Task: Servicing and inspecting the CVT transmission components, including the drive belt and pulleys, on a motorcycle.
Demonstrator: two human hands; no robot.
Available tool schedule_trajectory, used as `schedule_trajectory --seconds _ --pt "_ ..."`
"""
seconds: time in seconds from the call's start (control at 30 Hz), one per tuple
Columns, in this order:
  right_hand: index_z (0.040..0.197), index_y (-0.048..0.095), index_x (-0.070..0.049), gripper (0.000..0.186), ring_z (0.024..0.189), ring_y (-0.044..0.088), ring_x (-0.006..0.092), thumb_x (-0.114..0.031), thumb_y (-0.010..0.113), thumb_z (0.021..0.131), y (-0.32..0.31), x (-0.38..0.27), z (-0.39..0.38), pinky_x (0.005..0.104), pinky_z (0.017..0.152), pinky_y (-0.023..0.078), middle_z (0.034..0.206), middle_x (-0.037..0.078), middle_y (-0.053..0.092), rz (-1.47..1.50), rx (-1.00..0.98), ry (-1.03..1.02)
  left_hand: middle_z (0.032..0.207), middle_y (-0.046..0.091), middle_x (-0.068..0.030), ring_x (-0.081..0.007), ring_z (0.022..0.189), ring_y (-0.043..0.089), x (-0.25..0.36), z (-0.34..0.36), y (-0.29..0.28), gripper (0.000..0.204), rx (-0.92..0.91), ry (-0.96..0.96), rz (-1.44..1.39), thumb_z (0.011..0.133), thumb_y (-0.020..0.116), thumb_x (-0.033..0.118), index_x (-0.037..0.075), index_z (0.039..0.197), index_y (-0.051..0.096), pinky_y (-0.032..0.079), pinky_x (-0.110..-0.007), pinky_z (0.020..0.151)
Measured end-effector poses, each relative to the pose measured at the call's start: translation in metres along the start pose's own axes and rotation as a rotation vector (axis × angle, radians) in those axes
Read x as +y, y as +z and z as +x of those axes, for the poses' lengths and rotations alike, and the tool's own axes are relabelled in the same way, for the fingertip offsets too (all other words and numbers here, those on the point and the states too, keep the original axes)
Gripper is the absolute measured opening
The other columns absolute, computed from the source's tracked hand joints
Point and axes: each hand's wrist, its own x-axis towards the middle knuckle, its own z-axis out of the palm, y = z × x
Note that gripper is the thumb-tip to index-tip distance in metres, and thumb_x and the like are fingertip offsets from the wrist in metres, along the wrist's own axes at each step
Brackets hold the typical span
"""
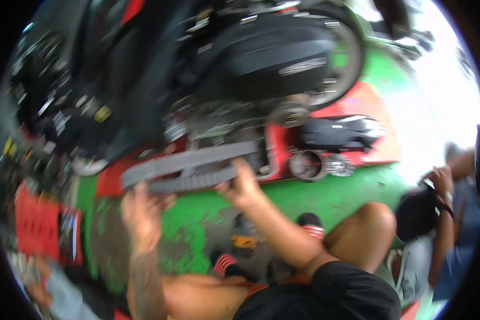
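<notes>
Left hand (142, 213) and right hand (244, 186) are closed on ribbed grey belt (192, 159) near opposite ends, over red platform (381, 104), and it could twist or drop if either hold slackens.

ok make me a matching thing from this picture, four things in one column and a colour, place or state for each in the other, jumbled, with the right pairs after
Column one
1. grey toothed belt
2. floor
3. person's footwear
4. round metal parts

Column two
A. green, with worn patches
B. resting on the red platform, near its front edge
C. held between the left hand and the right hand
D. dark, with red stripes

Right pairs: 1-C, 2-A, 3-D, 4-B
</notes>
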Motion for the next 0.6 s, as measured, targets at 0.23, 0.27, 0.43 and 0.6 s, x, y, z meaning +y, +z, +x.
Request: schedule_trajectory --seconds 0.23,0.27,0.43,0.6 --pt "0.08 0.055 -0.018 0.045 0.053 0.051 0.0154 -0.058 0.052 0.098 -0.025 0.059 0.042 0.0271 0.049 0.046 0.06 -0.003 0.048 0.059 -0.043 0.18 0.09 0.069 -0.0085 -0.0129 0.065 0.063 -0.025 0.011 -0.009 0.032 -0.001 0.018 -0.09 0.1 0.06 0.033 0.008 0.119 0.056 0.05 -0.026 0.057" --pt "0.08 0.054 -0.018 0.045 0.053 0.05 0.0145 -0.058 0.049 0.099 -0.024 0.058 0.037 0.0263 0.05 0.047 0.06 -0.003 0.048 0.08 -0.03 0.167 0.076 0.054 -0.0061 -0.0153 0.057 0.05 -0.02 0.01 -0.006 0.028 0.001 -0.016 -0.019 0.101 0.059 0.035 0.008 0.107 0.054 0.044 -0.031 0.054" --pt "0.098 0.063 -0.02 0.041 0.053 0.046 0.0054 -0.052 0.037 0.106 -0.019 0.067 0.022 0.0232 0.053 0.046 0.06 -0.01 0.046 0.038 -0.057 0.22 0.063 0.034 -0.0012 -0.0154 0.052 0.033 0.0 -0.002 0.02 0.038 0.078 -0.056 -0.045 0.101 0.058 0.036 0.004 0.082 0.054 0.034 -0.034 0.053" --pt "0.102 0.064 -0.021 0.041 0.056 0.043 0.0027 -0.051 0.036 0.106 -0.016 0.078 0.019 0.0227 0.055 0.041 0.066 -0.012 0.048 0.056 -0.012 0.232 0.063 0.033 -0.0001 -0.0152 0.051 0.03 -0.003 0.002 0.014 0.04 0.046 -0.045 -0.069 0.102 0.057 0.035 0.003 0.078 0.055 0.032 -0.037 0.053"
